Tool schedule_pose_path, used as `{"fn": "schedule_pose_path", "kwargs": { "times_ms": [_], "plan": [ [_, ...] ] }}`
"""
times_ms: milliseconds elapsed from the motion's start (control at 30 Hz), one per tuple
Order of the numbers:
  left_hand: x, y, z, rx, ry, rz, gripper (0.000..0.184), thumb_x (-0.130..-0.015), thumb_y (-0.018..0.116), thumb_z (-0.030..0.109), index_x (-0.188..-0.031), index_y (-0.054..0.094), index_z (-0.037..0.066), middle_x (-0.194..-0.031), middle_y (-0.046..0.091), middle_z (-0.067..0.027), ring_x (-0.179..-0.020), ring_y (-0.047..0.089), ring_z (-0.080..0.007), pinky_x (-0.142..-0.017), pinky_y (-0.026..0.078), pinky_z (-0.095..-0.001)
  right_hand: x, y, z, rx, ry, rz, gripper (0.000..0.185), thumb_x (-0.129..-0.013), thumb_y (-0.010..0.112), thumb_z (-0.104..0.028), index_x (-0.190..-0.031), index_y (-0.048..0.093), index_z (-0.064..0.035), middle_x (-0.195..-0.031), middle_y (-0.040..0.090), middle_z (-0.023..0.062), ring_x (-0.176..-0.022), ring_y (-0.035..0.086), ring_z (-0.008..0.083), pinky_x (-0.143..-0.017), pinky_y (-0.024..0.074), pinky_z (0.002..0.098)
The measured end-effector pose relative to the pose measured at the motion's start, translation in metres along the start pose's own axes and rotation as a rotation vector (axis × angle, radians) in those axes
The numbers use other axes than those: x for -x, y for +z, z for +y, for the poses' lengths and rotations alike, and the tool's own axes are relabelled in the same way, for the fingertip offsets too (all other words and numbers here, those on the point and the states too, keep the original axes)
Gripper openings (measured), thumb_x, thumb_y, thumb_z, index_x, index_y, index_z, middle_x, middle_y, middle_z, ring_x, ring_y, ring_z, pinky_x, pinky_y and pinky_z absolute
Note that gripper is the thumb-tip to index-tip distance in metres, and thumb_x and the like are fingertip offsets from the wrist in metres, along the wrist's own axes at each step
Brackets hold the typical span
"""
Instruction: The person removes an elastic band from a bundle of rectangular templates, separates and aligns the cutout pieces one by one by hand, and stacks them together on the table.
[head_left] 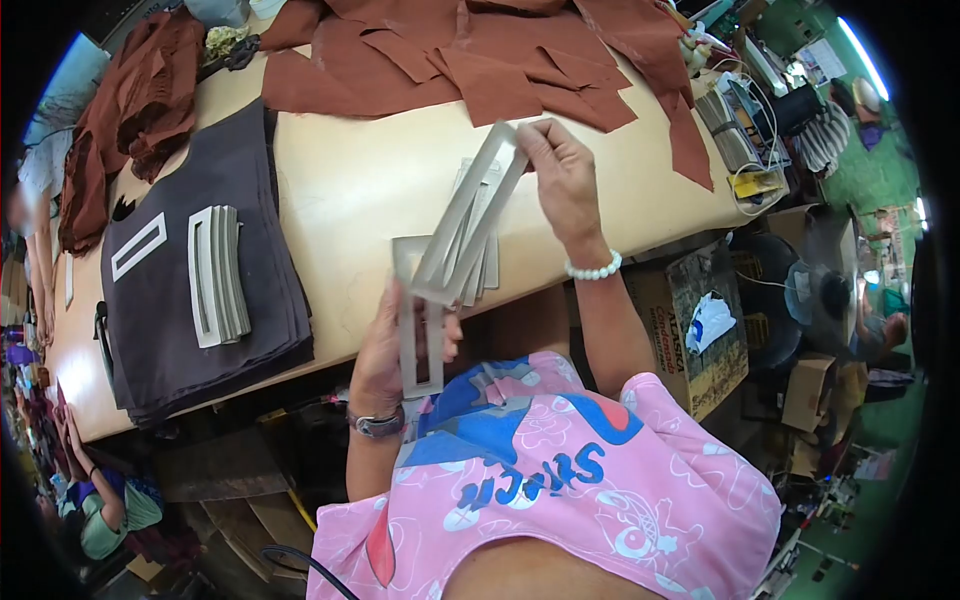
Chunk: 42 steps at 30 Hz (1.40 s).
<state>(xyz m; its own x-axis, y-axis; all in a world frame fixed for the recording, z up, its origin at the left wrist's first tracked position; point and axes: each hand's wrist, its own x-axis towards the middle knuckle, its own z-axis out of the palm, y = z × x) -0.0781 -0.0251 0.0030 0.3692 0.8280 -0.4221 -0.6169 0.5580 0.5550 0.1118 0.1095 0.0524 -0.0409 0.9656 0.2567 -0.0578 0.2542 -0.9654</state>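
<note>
My left hand [380,350] is closed around a pale rectangular frame [407,345] with a long slot, held upright at the table's front edge. In my right hand [565,180], between thumb and fingers, is the top end of another pale frame [470,210], tilted so its lower end overlaps the first. Behind it, several similar pale pieces [488,265] lie on the table [340,190]. To the left, a stack of slotted frames [217,275] and a single frame [140,246] rest on dark cloth layers [270,335].
Brown cloth pieces [370,75] cover the table's far side, with more brown cloth [150,100] at the far left. A box [700,330] stands below the table at right. Other people are at the left edge, one in a green top [100,530].
</note>
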Motion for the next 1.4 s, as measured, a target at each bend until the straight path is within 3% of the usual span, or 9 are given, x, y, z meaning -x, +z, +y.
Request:
{"fn": "schedule_pose_path", "kwargs": {
  "times_ms": [267,400,433,600,833,1000,1100,1200,1400],
  "plan": [
    [0.012,-0.023,0.005,0.102,0.158,0.021,0.067,-0.091,0.023,0.058,-0.102,0.054,-0.001,-0.078,0.058,-0.0144,-0.054,0.057,-0.0204,-0.050,0.050,-0.0283,0.014,0.003,0.030,0.064,0.115,-0.046,0.032,-0.091,0.052,-0.028,-0.072,0.055,-0.0026,-0.058,0.044,-0.0042,-0.053,0.040,0.0032,-0.049,0.0354,0.0194],
    [0.005,-0.002,0.002,-0.080,0.285,0.062,0.051,-0.091,0.043,0.047,-0.105,0.052,-0.001,-0.083,0.059,-0.0106,-0.057,0.055,-0.0129,-0.051,0.046,-0.0228,0.019,0.009,0.017,0.089,0.092,-0.032,0.035,-0.091,0.052,-0.029,-0.067,0.052,-0.0034,-0.054,0.041,-0.0044,-0.051,0.037,0.0026,-0.046,0.0331,0.0201],
    [0.005,0.001,0.003,-0.141,0.306,0.121,0.040,-0.088,0.056,0.032,-0.109,0.050,-0.002,-0.083,0.058,-0.0085,-0.057,0.052,-0.0091,-0.051,0.044,-0.0207,0.018,0.006,0.017,0.067,0.093,-0.023,0.035,-0.091,0.052,-0.029,-0.067,0.052,-0.0034,-0.054,0.040,-0.0043,-0.050,0.037,0.0027,-0.046,0.0329,0.0203],
    [0.008,0.015,0.008,-0.351,0.306,0.295,0.030,-0.083,0.064,0.020,-0.101,0.057,-0.003,-0.075,0.057,-0.0035,-0.056,0.047,-0.0054,-0.051,0.039,-0.0188,0.012,0.001,0.016,0.040,0.074,-0.021,0.037,-0.091,0.052,-0.028,-0.065,0.052,-0.0028,-0.051,0.039,-0.0040,-0.048,0.036,0.0034,-0.044,0.0323,0.0210],
    [0.010,0.019,0.010,-0.559,0.397,0.365,0.019,-0.081,0.066,0.017,-0.089,0.062,0.001,-0.066,0.058,0.0004,-0.055,0.048,-0.0046,-0.048,0.034,-0.0175,0.014,0.000,0.017,0.041,0.047,-0.111,0.028,-0.089,0.055,-0.022,-0.077,0.061,0.0018,-0.059,0.053,0.0007,-0.057,0.046,0.0039,-0.054,0.0394,0.0197],
    [0.014,0.013,0.015,-0.521,0.385,0.478,0.035,-0.087,0.057,0.031,-0.096,0.059,-0.002,-0.074,0.059,-0.0053,-0.055,0.050,-0.0064,-0.050,0.039,-0.0198,0.010,-0.005,0.022,0.053,0.099,-0.155,0.017,-0.084,0.059,-0.016,-0.085,0.064,0.0010,-0.067,0.060,0.0047,-0.060,0.053,0.0091,-0.058,0.0436,0.0215],
    [0.018,0.003,0.021,-0.246,0.463,0.426,0.056,-0.091,0.037,0.049,-0.107,0.052,-0.003,-0.077,0.059,-0.0089,-0.053,0.053,-0.0100,-0.048,0.043,-0.0212,0.008,-0.002,0.038,0.546,0.090,-0.089,0.013,-0.078,0.064,-0.015,-0.085,0.065,-0.0039,-0.076,0.061,0.0067,-0.068,0.058,0.0191,-0.064,0.0457,0.0283],
    [0.019,-0.004,0.026,-0.085,0.431,0.306,0.071,-0.091,0.017,0.058,-0.115,0.044,-0.003,-0.076,0.059,-0.0132,-0.052,0.056,-0.0158,-0.047,0.048,-0.0253,0.013,0.003,0.050,0.967,-0.276,0.022,0.015,-0.072,0.067,-0.016,-0.084,0.065,-0.0077,-0.083,0.058,0.0092,-0.079,0.057,0.0270,-0.070,0.0450,0.0348],
    [-0.003,0.008,0.014,0.038,0.233,-0.047,0.068,-0.091,0.017,0.058,-0.109,0.048,0.000,-0.076,0.058,-0.0125,-0.058,0.057,-0.0173,-0.056,0.048,-0.0269,0.030,0.031,0.003,0.580,-0.368,-0.148,0.021,-0.073,0.066,-0.018,-0.090,0.063,-0.0047,-0.088,0.057,0.0099,-0.083,0.055,0.0270,-0.072,0.0444,0.0354]
  ]
}}
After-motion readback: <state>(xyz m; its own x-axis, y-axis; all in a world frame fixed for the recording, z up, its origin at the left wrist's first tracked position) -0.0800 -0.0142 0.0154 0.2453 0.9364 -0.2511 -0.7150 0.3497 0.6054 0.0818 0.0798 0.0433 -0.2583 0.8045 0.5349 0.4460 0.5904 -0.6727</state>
